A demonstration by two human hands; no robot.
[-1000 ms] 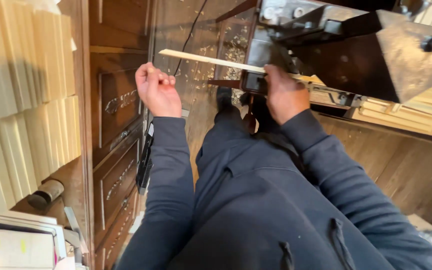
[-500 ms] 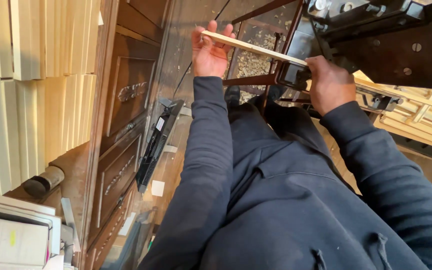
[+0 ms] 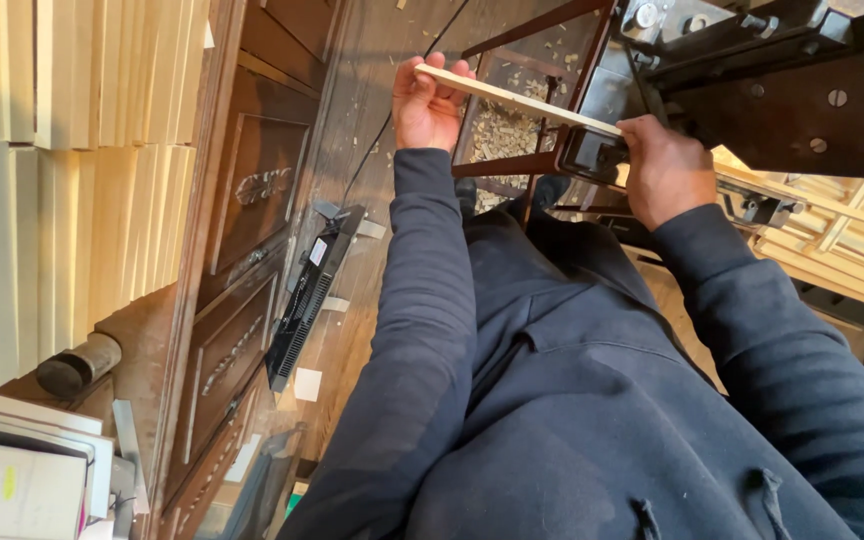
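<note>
A thin pale wooden strip (image 3: 512, 97) runs level between both of my hands, in front of a dark metal machine (image 3: 782, 80). My left hand (image 3: 427, 100) grips the strip's left end, fingers curled over its top edge. My right hand (image 3: 664, 168) closes on the strip's right end, right against the machine's front, where the wood meets a black metal part. Both arms are in dark blue sleeves.
Stacks of pale wooden boards (image 3: 62, 160) fill the left side, above a dark wooden cabinet with drawers (image 3: 242, 260). A black flat device (image 3: 307, 295) with a cable lies on the wood floor. Wood shavings (image 3: 502, 130) lie under the machine's brown frame. More light strips (image 3: 842, 230) sit at right.
The view has tilted, so the hands and strip now sit higher in the picture. Both hands keep their hold on the strip, which stays against the machine.
</note>
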